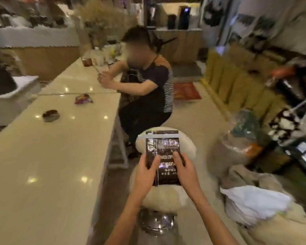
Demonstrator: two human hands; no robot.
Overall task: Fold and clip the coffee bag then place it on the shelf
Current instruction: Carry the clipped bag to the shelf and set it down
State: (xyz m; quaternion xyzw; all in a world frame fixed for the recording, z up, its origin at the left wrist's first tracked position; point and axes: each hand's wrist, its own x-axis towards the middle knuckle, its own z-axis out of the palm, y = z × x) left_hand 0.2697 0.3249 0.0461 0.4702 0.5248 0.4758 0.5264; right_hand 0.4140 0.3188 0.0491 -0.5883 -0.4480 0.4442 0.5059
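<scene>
A dark coffee bag (163, 147) with white print is held upright in front of me, above a round cream stool (164, 193). A pale strip, maybe a clip (159, 136), runs across the bag just under its top edge. My left hand (146, 169) grips the bag's left side with the thumb on the front. My right hand (184, 169) grips the right side, thumb pressed on the label.
A long glossy cream counter (48, 156) runs along the left, with a dark ashtray (51, 115) and a purple wrapper (83, 99) on it. A person (148, 85) sits at the counter ahead. Bags and sacks (254, 204) crowd the floor at right.
</scene>
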